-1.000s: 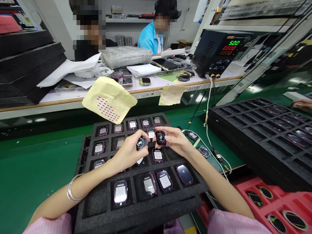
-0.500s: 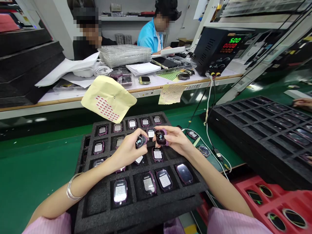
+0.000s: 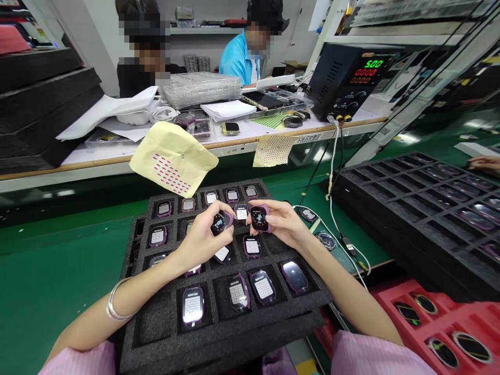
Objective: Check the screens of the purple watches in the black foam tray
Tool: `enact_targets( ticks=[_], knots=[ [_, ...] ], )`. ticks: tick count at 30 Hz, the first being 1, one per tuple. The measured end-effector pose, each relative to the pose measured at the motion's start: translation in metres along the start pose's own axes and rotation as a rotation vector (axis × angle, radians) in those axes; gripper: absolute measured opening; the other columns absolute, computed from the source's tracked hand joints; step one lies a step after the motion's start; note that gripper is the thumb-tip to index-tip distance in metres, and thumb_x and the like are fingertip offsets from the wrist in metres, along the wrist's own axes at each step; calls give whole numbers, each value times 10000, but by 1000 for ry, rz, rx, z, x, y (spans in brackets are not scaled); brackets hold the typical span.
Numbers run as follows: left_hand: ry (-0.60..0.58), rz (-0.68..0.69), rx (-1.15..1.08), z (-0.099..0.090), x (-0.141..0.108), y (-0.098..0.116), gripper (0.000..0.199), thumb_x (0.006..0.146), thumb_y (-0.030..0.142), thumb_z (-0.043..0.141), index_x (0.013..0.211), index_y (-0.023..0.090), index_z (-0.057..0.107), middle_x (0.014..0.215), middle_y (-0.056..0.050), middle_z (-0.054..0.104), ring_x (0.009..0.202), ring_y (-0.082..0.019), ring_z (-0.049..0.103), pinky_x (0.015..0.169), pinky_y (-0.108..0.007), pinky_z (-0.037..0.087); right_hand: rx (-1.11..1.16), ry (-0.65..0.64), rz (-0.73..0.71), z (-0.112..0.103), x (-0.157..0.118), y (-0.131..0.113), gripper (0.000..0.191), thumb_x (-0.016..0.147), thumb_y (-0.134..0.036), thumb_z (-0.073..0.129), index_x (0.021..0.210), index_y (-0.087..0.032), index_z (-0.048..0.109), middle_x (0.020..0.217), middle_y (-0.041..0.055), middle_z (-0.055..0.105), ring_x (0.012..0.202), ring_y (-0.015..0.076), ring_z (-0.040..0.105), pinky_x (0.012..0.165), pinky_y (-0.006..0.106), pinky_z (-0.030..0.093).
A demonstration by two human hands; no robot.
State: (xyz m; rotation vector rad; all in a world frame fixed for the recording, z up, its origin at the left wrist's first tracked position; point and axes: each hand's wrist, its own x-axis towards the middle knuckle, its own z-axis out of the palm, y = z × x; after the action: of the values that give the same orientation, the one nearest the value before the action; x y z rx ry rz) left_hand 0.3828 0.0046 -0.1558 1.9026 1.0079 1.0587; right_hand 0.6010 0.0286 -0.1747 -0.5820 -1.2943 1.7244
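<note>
My left hand (image 3: pixel 207 234) grips a purple-edged watch body (image 3: pixel 220 223) with a lit dial, tilted, above the middle of a black foam tray (image 3: pixel 152 325). Close to its right, my right hand (image 3: pixel 283 221) holds a second purple watch body (image 3: pixel 260 219) between thumb and fingers, its lit screen turned toward me. The two watches are apart. In the tray's compartments below lie several watch bodies, most showing white grid screens, such as one at the front (image 3: pixel 192 306). The compartment at the front left holds no watch.
Beyond the tray runs a shelf edge (image 3: pixel 234 143) with a hanging yellow paper (image 3: pixel 172 159) and a black power supply (image 3: pixel 347 83). More foam trays (image 3: pixel 390 208) and a red tray (image 3: pixel 422 338) are at right. Two people sit behind; another person's hand shows far right.
My left hand and its watch have shifted slightly left, widening the gap between the watches. The watch in my right hand has turned a little and moved slightly right.
</note>
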Motion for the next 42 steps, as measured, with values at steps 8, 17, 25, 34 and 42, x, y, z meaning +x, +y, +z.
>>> enact_targets(
  ticks=[8,17,25,34,42],
  knots=[
    [-109,-204,-234,5,2,-9,341,784,232,604,1101,204,481,943,-20,572,759,-140,557,701,-287,490,23,-5,108,3,0,-2,420,825,-238,697,1230,-172,609,1100,132,696,918,246,697,863,420,531],
    [-71,-500,-740,5,4,-9,403,739,146,531,1139,187,567,954,-46,616,904,-178,616,808,-357,557,52,132,165,2,-6,3,509,771,-182,710,1262,-174,576,1153,119,680,1045,265,655,963,481,482],
    [-89,-503,-741,8,5,-12,410,705,112,521,1105,180,582,1006,-50,644,899,-174,634,789,-338,566,-49,159,126,1,-10,8,600,753,-160,702,1324,-194,519,1206,104,655,1176,282,573,1002,480,447],
    [-110,-500,-703,8,5,-13,407,701,114,510,1098,179,572,981,-51,661,884,-186,652,776,-351,561,-133,128,95,-2,-12,11,580,794,-198,697,1339,-228,501,1269,90,619,1184,276,571,1038,459,409],
    [-107,-401,-488,10,4,-16,331,698,127,631,1015,173,545,919,-11,592,766,-133,583,608,-228,462,-24,68,126,0,-14,10,618,850,-234,672,1406,-241,401,1310,105,584,1187,267,571,1056,492,383]
  ],
)
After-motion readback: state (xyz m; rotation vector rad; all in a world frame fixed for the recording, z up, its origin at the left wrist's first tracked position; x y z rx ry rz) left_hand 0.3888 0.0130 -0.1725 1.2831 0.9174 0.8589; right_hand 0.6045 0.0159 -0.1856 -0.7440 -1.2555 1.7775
